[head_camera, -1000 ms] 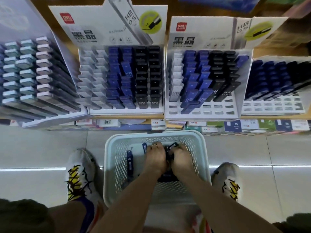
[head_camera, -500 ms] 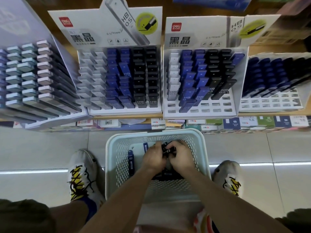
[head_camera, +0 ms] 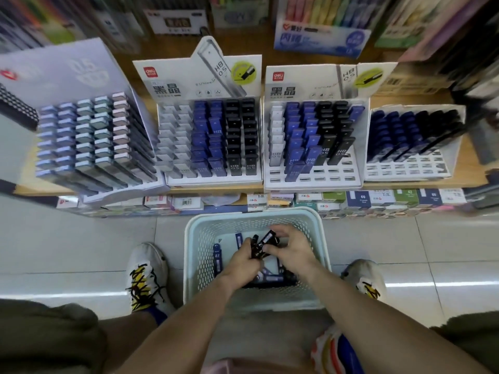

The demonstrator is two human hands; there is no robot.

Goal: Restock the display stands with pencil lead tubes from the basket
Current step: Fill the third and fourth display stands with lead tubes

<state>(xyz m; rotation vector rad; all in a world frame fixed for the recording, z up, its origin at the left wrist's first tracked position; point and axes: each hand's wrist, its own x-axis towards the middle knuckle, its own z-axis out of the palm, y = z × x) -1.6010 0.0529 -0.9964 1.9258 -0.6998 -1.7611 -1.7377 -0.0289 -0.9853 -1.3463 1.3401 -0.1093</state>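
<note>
Head view looks down on my two hands inside the pale mesh basket, which sits on the floor between my shoes; my left hand is curled round a small bunch of black pencil lead tubes, and my right hand pinches one black tube between thumb and fingertips at the top of that bunch; more blue and black tubes lie loose on the basket floor under my wrists. Risks, as I judge them: the bunch is fanned rather than squared, so a tube could slide out of my left fist if I lift too soon; the black tubes belong in the black columns of the half-empty display stand directly beyond the basket, and a careless push there could knock over the leaning tubes already slotted. Both forearms reach forward and down from the bottom of the frame, converging over the basket's middle; wrists are bent slightly inward, knuckles up, thumbs facing each other.
</note>
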